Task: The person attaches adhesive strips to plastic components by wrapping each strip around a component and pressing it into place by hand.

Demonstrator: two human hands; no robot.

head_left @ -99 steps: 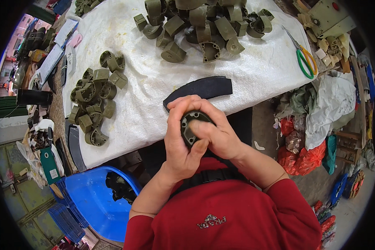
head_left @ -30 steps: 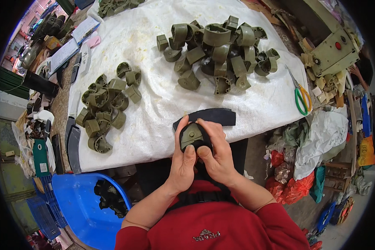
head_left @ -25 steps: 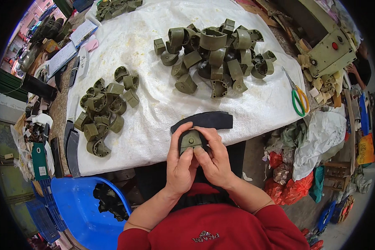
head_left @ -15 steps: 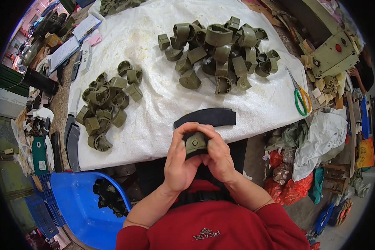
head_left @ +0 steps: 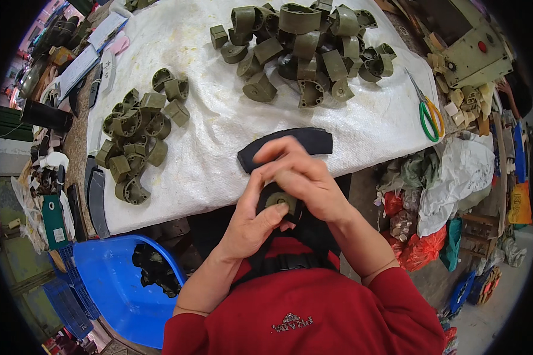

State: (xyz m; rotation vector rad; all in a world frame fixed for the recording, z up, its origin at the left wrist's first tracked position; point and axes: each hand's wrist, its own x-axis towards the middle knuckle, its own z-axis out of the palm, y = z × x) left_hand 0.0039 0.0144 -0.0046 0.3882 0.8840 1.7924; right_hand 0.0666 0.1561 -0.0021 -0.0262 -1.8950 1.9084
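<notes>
Blue tub (head_left: 115, 290) has some crumpled black stuff (head_left: 154, 269) in it; right of the tub, the left hand (head_left: 249, 223) is clamped on a roundish olive block (head_left: 276, 200) edged in black, and the right hand (head_left: 315, 188) curls over it, can't tell if gripping.

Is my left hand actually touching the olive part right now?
Touching. The head view shows the left hand with its thumb laid across the face of the olive part, no gap visible.
</notes>
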